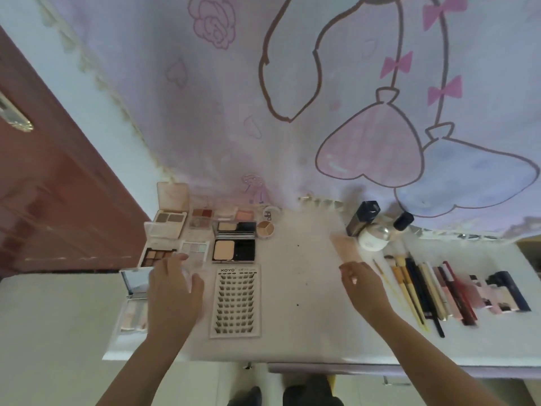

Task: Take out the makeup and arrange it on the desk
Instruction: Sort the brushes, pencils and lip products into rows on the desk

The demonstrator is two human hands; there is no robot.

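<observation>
While sorting nears its end: most makeup already laid out in two groups.
Tabletop (304,288): white, bare strip down the middle between the groups.
Lash tray (235,301): long axis running away from the body, just right of left hand.
Palettes (234,240): open, clustered at far left.
Brushes and pencils (424,288): row at right, long axes roughly parallel, just beyond right hand.
Left hand (175,291): fingers curled over a clear, blurred case (194,266); seemingly gripping it, nearer the palettes.
Right hand (361,281): fingers loosely bent, nothing held, beside a pale pink tube (345,247).
Likely next: setting the clear case into the left group.
</observation>
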